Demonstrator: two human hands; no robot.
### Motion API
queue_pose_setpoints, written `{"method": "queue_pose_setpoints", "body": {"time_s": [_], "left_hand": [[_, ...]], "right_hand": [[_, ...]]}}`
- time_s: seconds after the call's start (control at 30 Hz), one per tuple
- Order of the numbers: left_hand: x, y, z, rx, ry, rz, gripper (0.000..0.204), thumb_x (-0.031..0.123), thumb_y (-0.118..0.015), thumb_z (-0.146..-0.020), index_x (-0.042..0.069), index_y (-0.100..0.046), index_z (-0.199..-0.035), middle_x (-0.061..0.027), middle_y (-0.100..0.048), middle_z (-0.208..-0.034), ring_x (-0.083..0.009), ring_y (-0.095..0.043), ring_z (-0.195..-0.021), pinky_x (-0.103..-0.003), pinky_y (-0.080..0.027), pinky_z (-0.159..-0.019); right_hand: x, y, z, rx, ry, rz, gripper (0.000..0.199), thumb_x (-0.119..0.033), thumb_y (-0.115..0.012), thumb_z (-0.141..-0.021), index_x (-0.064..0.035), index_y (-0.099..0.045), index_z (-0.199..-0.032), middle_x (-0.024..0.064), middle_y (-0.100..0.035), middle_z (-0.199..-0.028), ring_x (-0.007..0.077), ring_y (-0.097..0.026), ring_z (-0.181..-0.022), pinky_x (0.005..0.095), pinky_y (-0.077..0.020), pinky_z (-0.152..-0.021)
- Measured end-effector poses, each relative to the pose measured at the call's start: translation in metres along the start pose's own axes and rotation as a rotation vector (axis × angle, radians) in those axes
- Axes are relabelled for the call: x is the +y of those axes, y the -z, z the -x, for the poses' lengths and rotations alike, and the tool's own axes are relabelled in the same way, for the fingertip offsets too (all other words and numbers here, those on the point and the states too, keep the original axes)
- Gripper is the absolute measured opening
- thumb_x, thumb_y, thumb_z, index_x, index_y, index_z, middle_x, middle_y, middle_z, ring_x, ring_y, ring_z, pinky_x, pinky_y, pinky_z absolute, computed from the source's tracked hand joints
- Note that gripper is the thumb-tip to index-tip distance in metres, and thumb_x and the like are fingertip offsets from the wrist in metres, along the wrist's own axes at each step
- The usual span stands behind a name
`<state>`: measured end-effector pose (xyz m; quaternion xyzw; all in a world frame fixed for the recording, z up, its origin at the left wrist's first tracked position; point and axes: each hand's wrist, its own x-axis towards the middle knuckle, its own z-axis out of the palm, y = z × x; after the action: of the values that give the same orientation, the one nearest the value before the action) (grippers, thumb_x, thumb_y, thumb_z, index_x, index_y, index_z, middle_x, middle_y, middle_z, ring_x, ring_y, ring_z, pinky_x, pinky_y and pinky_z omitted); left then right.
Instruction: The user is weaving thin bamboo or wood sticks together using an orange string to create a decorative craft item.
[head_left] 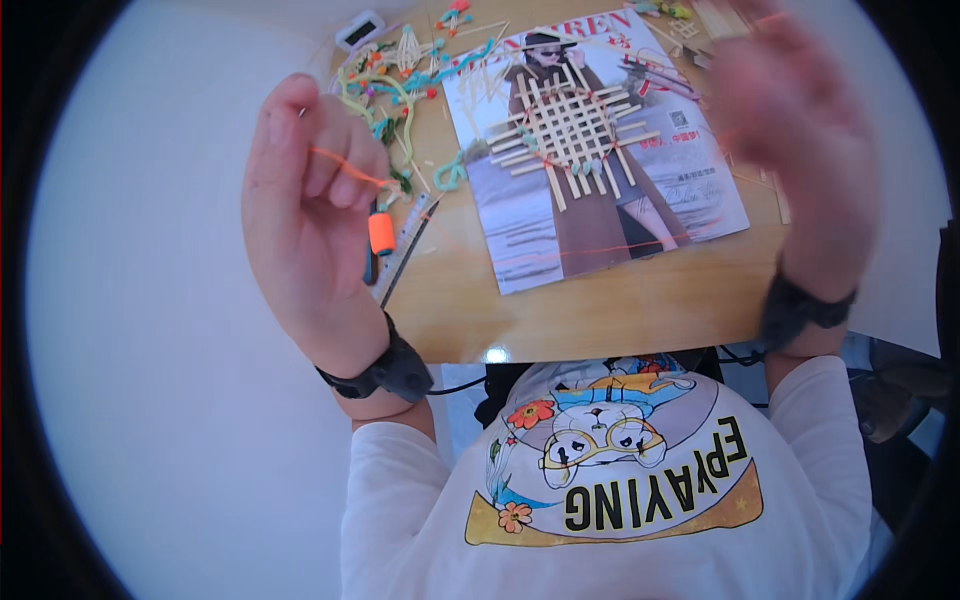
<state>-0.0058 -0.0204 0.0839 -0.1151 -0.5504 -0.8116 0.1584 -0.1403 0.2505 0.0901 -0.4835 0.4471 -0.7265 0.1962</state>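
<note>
My left hand [318,190] is raised at the left of the table, fingers curled in. A thin dark metal tip, seemingly a needle [303,113], pokes out between its thumb and forefinger. Orange thread [345,165] runs from that hand toward the right. My right hand [795,130] is lifted at the right and smeared by motion; bits of orange show at its fingers, but its grip is unclear. Between the hands, a round lattice of woven pale wooden sticks [575,125] lies on a magazine [520,262]. Coloured thread loops around part of the lattice's edge.
Behind my left hand are an orange spool [381,232] and a ruler [405,240]. Coloured cords and stick pieces [405,60] lie at the far left, near a small white device [360,31]. Pink-handled scissors [665,80] rest on the magazine. The table's front edge [600,355] is close to me.
</note>
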Motion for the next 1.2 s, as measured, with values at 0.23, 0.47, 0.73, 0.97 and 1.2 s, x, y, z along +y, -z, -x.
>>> {"method": "queue_pose_setpoints", "body": {"time_s": [0.23, 0.47, 0.73, 0.97, 1.2], "left_hand": [[-0.016, -0.032, -0.020, -0.085, -0.054, 0.093, 0.025, 0.020, -0.040, -0.095, 0.001, -0.051, -0.106, 0.0034, -0.032, -0.062, -0.0082, -0.033, -0.054, -0.023, -0.031, -0.050], [-0.025, -0.016, -0.006, 0.154, -0.005, -0.143, 0.020, 0.015, -0.047, -0.092, 0.000, -0.051, -0.105, 0.0037, -0.033, -0.064, -0.0068, -0.031, -0.055, -0.022, -0.030, -0.052], [-0.030, 0.008, 0.013, 0.185, 0.076, -0.131, 0.018, 0.012, -0.049, -0.091, 0.000, -0.052, -0.104, 0.0045, -0.036, -0.066, -0.0054, -0.032, -0.058, -0.021, -0.031, -0.054], [-0.037, -0.002, 0.019, -0.068, 0.095, -0.947, 0.013, 0.005, -0.063, -0.081, 0.002, -0.065, -0.093, 0.0032, -0.047, -0.071, -0.0064, -0.040, -0.063, -0.019, -0.032, -0.059], [-0.060, 0.014, -0.005, -0.116, 0.096, -0.850, 0.007, 0.006, -0.064, -0.080, 0.000, -0.063, -0.084, -0.0020, -0.054, -0.079, -0.0094, -0.048, -0.073, -0.021, -0.037, -0.066]], "right_hand": [[0.072, -0.079, -0.001, -0.048, -0.418, 0.080, 0.029, -0.019, -0.059, -0.085, -0.0006, -0.057, -0.107, -0.0009, -0.051, -0.063, 0.0043, -0.046, -0.050, 0.0219, -0.0351, -0.042], [0.051, -0.056, -0.003, 0.027, -0.502, -0.064, 0.021, -0.020, -0.052, -0.090, -0.0022, -0.058, -0.082, -0.0024, -0.050, -0.065, 0.0032, -0.040, -0.048, 0.0192, -0.0313, -0.042], [0.030, -0.031, -0.002, -0.070, -0.367, 0.090, 0.025, -0.019, -0.047, -0.091, -0.0043, -0.047, -0.071, -0.0032, -0.041, -0.061, 0.0028, -0.030, -0.050, 0.0191, -0.0233, -0.044], [0.023, -0.029, 0.002, -0.013, -0.429, 0.252, 0.026, -0.021, -0.050, -0.088, -0.0049, -0.046, -0.068, -0.0032, -0.039, -0.060, 0.0025, -0.029, -0.050, 0.0195, -0.0225, -0.044], [0.020, 0.002, 0.015, -0.064, -0.338, 0.341, 0.029, -0.020, -0.051, -0.085, -0.0040, -0.046, -0.061, -0.0016, -0.043, -0.056, 0.0057, -0.035, -0.044, 0.0219, -0.0250, -0.041]]}}
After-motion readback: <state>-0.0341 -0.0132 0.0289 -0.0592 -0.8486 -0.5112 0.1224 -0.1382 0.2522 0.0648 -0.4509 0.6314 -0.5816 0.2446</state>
